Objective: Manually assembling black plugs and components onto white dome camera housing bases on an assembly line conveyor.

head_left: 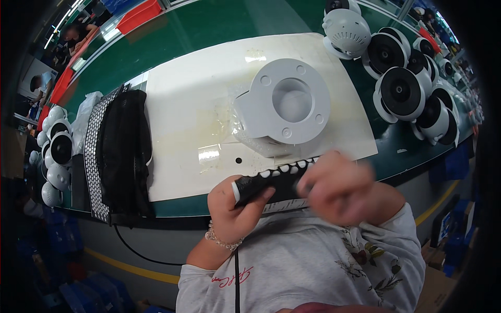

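My left hand (229,206) is closed around one end of a black strip with white dots along its upper edge (276,180), which looks rolled or folded. The strip is held in front of my body, near the front edge of the work surface. At its other end is my right hand (339,190), with bent fingers smeared by motion, so its grip is unclear. Just beyond the strip stands a white plastic housing (313,112) with a round opening. Clear bubble wrap (245,130) lies against its left side.
A pale board (182,130) covers the middle of the green table (209,26). Black fabric pieces (125,156) and a white-dotted black sheet (99,156) are stacked at left. Round white-and-black devices (402,91) crowd the right; several more (60,148) line the left edge.
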Tool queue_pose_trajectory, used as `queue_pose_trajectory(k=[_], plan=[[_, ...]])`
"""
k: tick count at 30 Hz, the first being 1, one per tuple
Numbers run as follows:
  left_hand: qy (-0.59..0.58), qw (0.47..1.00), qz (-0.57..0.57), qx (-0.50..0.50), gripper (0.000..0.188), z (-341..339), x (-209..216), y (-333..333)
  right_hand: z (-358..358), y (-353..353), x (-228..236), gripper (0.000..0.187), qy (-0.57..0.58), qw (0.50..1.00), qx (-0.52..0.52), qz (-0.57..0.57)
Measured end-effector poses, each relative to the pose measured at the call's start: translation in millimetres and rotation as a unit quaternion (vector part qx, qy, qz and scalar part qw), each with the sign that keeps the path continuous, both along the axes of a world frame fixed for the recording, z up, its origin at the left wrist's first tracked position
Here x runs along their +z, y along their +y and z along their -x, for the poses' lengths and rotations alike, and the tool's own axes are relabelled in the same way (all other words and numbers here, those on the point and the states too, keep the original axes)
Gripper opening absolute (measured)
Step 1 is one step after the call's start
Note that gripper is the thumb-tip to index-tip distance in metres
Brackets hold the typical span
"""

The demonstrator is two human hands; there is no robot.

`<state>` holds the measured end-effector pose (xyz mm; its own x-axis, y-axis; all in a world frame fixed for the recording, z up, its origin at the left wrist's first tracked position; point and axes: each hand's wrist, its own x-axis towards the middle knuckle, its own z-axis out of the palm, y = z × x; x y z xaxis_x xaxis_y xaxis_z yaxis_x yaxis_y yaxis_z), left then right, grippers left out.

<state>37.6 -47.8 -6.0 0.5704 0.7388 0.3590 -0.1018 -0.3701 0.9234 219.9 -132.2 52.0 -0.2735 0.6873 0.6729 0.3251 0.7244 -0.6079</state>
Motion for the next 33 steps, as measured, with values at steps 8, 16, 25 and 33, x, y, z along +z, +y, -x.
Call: queue_pose_trajectory(k=[8,16,25,33], plan=[[-0.023,0.982,-0.171,-0.077,0.023,-20,24,16,-49,50,22,0.063,0.143,0.955,-0.258,-0.007],[-0.025,0.986,-0.159,-0.031,0.021,-27,19,17,-47,50,34,0.061,0.035,0.952,-0.288,0.100],[-0.006,0.968,-0.241,-0.064,0.028,-30,1,25,-27,31,57,0.049,-0.314,0.900,-0.302,-0.002],[0.039,0.980,-0.184,-0.071,0.023,-29,2,20,-33,65,40,0.053,-0.085,0.958,-0.267,0.056]])
